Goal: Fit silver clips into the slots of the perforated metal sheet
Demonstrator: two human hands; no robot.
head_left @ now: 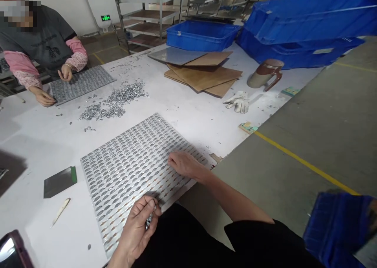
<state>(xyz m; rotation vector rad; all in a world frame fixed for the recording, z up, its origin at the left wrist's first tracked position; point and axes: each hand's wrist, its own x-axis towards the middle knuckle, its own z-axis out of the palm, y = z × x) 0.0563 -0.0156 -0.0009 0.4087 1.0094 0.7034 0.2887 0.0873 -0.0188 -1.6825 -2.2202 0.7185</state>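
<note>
A flat board [129, 162] with rows of oval slots lies at the table's near edge. Dark grey oval pieces fill most rows; the rows nearest me show brown slots. My left hand [140, 224] is closed around several small shiny metal pieces, above the board's near edge. On the board's right part rests my right hand [182, 164], its fingers pressed together and pointing left; whatever is at its fingertips is too small to make out. Loose oval pieces [126, 94] form piles beyond the board.
A person [50, 44] across the table handles another board [84, 83]. Left of my board lie a dark plate [59, 182], a white tool [61, 212] and a phone [13, 252]. Cardboard sheets [203, 76], a glove [238, 103], a mug [263, 74] and blue crates [203, 36] stand farther back.
</note>
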